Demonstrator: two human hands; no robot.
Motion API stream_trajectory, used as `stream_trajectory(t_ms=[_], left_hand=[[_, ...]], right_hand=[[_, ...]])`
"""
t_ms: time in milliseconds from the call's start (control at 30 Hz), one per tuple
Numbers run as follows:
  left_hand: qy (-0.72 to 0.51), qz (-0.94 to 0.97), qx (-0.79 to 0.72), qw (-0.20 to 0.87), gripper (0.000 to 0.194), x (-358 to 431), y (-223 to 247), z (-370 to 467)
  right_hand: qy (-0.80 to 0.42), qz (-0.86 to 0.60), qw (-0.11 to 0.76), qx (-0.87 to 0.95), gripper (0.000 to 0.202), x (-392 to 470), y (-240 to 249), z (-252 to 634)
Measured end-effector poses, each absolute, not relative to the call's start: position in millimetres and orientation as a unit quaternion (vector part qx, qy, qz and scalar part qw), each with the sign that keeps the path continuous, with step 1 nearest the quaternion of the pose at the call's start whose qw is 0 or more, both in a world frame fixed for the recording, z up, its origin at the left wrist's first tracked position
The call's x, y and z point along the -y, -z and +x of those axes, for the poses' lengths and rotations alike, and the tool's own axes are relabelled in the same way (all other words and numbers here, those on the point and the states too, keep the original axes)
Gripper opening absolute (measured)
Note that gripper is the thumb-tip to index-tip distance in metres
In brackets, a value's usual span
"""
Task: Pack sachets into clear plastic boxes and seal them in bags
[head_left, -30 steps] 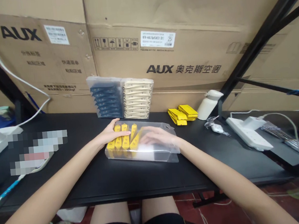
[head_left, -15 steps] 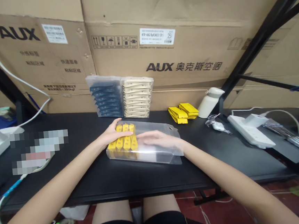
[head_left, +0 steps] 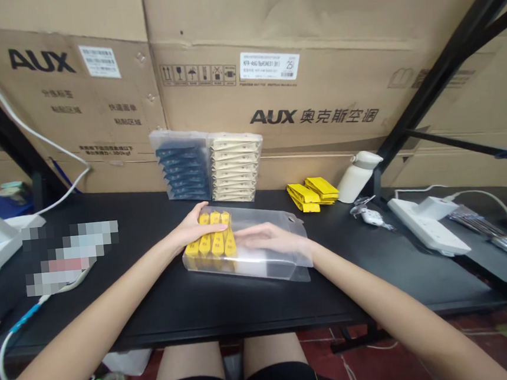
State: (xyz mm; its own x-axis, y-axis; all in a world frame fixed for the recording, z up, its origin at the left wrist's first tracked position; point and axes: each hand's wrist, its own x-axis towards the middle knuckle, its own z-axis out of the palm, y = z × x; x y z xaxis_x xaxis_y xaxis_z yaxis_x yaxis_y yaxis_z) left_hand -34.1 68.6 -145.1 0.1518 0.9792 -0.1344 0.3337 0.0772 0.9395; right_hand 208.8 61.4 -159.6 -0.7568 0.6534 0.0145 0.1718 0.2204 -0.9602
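A clear plastic box [head_left: 282,264] lies on its side on the black desk, its flap end toward the right. Several yellow packets [head_left: 217,243] stand in a row inside its left end. My left hand [head_left: 189,228] grips the box at that end, thumb over the top and the other fingers mostly hidden behind it. Through the right opening, my right hand [head_left: 266,236] reaches into the box; its fingers are stretched out, with the tips at the rightmost packet. Whether they press on it I cannot tell.
Behind the box stand clear cases of dark blue packets [head_left: 183,166] and cream packets [head_left: 235,168]. More yellow packets [head_left: 311,194] lie near a white bottle [head_left: 359,176]. A power strip [head_left: 429,225] is at right, a blurred-out item with a cable at left. Large cartons [head_left: 211,111] form the back.
The view has shifted slightly. Both hands keep nearly the same places on and in the box, and the packets stay at its left end.
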Motion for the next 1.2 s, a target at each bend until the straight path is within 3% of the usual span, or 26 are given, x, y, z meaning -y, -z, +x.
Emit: stream_trajectory(t_ms=[400, 700, 833, 1033, 1100, 1200], left_hand=[[-0.337, 0.585, -0.556, 0.486, 0.116, -77, 149, -41], [-0.377, 0.552, -0.589, 0.453, 0.112, -88, 148, -54], [-0.373, 0.548, -0.608, 0.436, 0.109, -87, 144, -55], [-0.372, 0.55, -0.609, 0.434, 0.11, -86, 144, -55], [-0.371, 0.551, -0.61, 0.432, 0.11, -86, 145, -55], [-0.367, 0.553, -0.61, 0.432, 0.11, -85, 143, -55]], right_hand=[[-0.586, -0.304, 0.231, 0.715, 0.046, -76, 168, 221], [-0.553, -0.417, 0.366, 0.621, 0.032, -105, 177, 252], [-0.395, -0.504, 0.466, 0.611, 0.016, -123, 176, 276], [-0.175, -0.565, 0.573, 0.567, 0.021, -143, 171, 320], [-0.059, -0.58, 0.554, 0.594, 0.025, -147, 172, 331], [0.079, -0.598, 0.454, 0.656, 0.042, -151, 179, 340]])
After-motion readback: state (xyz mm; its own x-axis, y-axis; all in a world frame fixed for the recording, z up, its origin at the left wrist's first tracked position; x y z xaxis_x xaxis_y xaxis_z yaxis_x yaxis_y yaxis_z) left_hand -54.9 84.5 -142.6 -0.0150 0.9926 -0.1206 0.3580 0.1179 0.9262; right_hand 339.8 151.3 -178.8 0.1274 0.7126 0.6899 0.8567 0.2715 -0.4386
